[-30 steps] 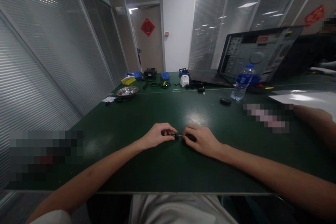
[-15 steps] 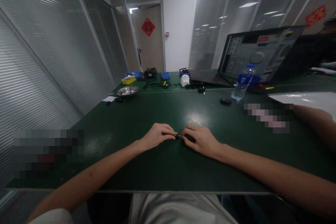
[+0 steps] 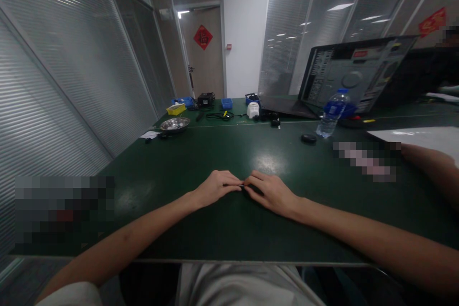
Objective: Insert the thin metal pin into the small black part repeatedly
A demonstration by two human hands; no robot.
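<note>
Just above the green tabletop, my left hand (image 3: 214,189) and my right hand (image 3: 273,194) meet fingertip to fingertip. Between them shows a sliver of a small thin object (image 3: 243,186), dark with a pale, shiny part. The left thumb and fingers pinch its left side, and those of the right hand close on its right side. Fingers cover most of it, so its kind and whether it is one piece or two cannot be made out.
Beyond my hands on the green table (image 3: 201,153) are a black mouse (image 3: 309,138), a water bottle (image 3: 332,117), a metal bowl (image 3: 175,125), a white device (image 3: 253,110), cables and small trays. A computer case (image 3: 353,74) stands back right. Another person's arm (image 3: 426,162) rests at right.
My right hand has shifted slightly left, closing the gap to the left fingertips. Less of the small object shows between them. My left hand has barely moved.
</note>
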